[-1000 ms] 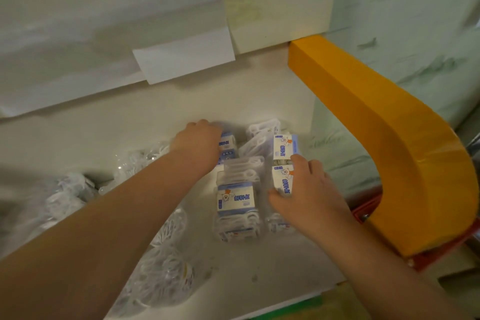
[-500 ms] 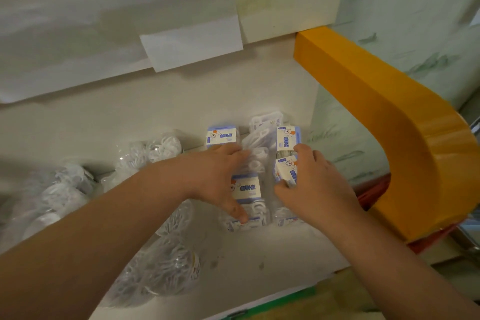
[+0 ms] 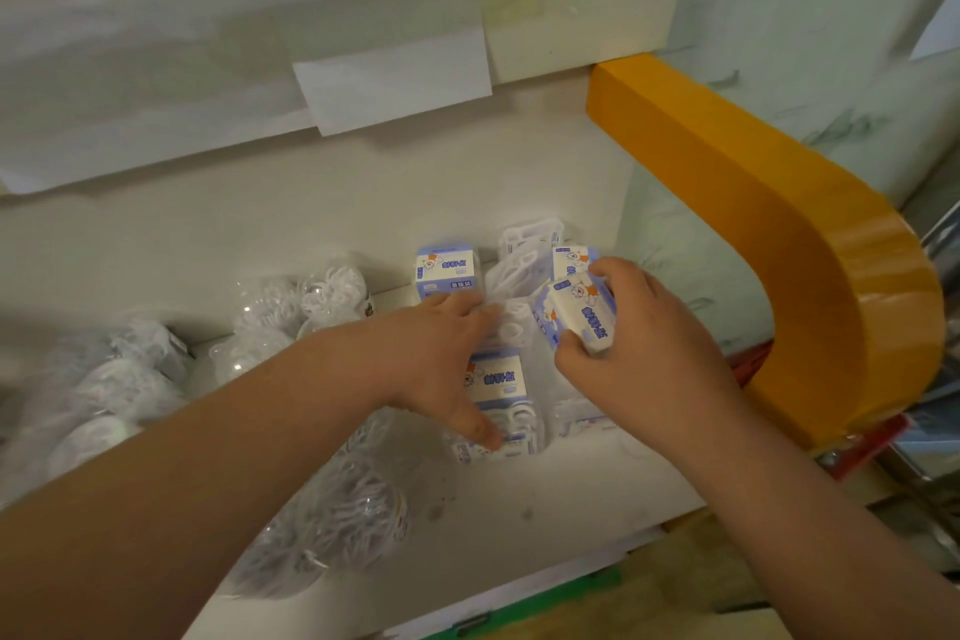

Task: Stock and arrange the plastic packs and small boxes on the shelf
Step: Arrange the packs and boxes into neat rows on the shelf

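Several small blue-and-white boxes sit on a white shelf toward its right end. My right hand grips one small box, lifted and tilted above the others. Spread over a middle box, my left hand presses on it with fingers straight, thumb down by its front edge. Another box stands upright at the back, and one more shows behind the held box. Clear plastic packs of white pieces lie to the left.
A thick orange curved bracket closes the shelf's right end, with a red part beneath it. More clear packs pile at the far left and back. Paper sheets hang on the back wall. A green strip runs below the shelf edge.
My right hand has lifted and tilted a small box off the right column. My left hand came forward from the back box and now rests over the middle box.
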Available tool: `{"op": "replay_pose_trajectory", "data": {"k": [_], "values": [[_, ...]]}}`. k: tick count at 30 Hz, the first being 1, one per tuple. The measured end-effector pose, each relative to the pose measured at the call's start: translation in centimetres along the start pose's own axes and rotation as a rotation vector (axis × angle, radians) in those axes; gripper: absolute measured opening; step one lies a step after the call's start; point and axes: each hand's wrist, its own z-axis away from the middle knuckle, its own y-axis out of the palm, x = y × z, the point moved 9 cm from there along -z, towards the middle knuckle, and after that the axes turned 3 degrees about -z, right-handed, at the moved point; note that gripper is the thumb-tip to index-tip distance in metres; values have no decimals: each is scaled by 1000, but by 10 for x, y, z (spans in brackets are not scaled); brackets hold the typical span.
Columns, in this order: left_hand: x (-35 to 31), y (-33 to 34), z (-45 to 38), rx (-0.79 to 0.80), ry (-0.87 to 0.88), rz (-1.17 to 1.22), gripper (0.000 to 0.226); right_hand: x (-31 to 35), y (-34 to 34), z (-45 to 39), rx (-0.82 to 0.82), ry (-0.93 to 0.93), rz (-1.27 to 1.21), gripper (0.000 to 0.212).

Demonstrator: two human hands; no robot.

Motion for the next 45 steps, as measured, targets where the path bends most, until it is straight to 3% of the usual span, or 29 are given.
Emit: {"op": "replay_pose_trajectory", "data": {"k": [8, 19, 22, 25, 27, 29, 31, 37, 42, 45], "values": [[-9, 3, 13, -9, -5, -25, 127, 29, 5, -23, -46, -107, -76, 56], [-2, 1, 12, 8, -28, 74, 131, 43, 40, -78, 108, -151, -183, 65], [14, -20, 18, -134, -73, 173, 110, 51, 49, -86, 186, -216, -167, 68], [54, -53, 29, -417, -224, 182, 82, 60, 59, -89, 268, -286, -158, 67], [72, -65, 32, -521, -254, 212, 84, 66, 67, -90, 340, -317, -187, 67], [71, -68, 25, -506, -182, 234, 84, 72, 75, -91, 415, -338, -217, 65], [69, -66, 15, -468, -132, 258, 67, 75, 84, -93, 470, -348, -227, 63], [81, -59, 8, -435, -176, 263, 42, 71, 93, -98, 517, -351, -228, 61], [96, -50, 14, -425, -209, 303, 47, 45, 85, -91, 449, -222, -179, 75], [101, -46, 14, -405, -220, 341, 48, 28, 79, -75, 417, -177, -95, 63]]}}
